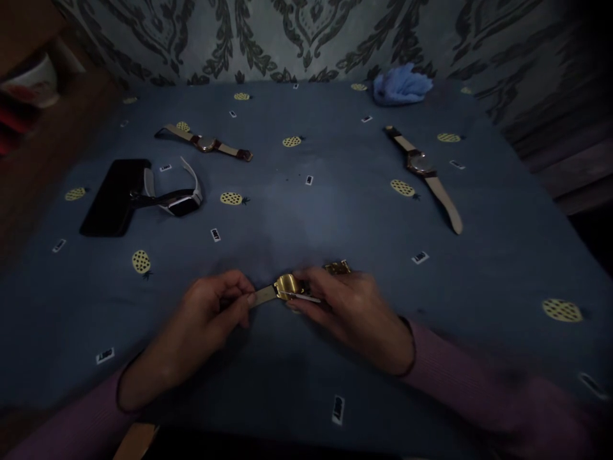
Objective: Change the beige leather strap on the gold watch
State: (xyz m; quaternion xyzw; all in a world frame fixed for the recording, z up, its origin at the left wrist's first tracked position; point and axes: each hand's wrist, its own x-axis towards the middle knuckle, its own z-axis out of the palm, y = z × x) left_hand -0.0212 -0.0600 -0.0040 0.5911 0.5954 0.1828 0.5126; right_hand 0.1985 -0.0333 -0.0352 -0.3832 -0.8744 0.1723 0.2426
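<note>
Gold watch [288,287] at the near side of the counter [306,223], between the person's two hands. Plain gold surface uppermost, no dial showing; I take it to be lying back up, which would leave the strap joints easy to reach.

Left hand [205,319]: thumb and fingers pinched narrow on the pale strap [263,295], just left of the watch. Probably a steadying grip, keeping the strap taut and in line.

Right hand [359,313]: fingers narrow around a slim tool [309,298], its thin end laid across the watch. Fingertips come right up to the case edge, likely to brace it. Gold links [338,267] just beyond, right of the watch, partly behind this hand; cannot tell whether they are attached.

Farther beyond the watch, to its left: a brown-strapped watch [207,144] opened out, and a smartwatch [186,204] beside a phone [117,197]. Beyond it to the right: another watch [421,162], strap spread; past that, a crumpled blue cloth [402,86]. All well apart from the hands, perhaps to leave working room.
</note>
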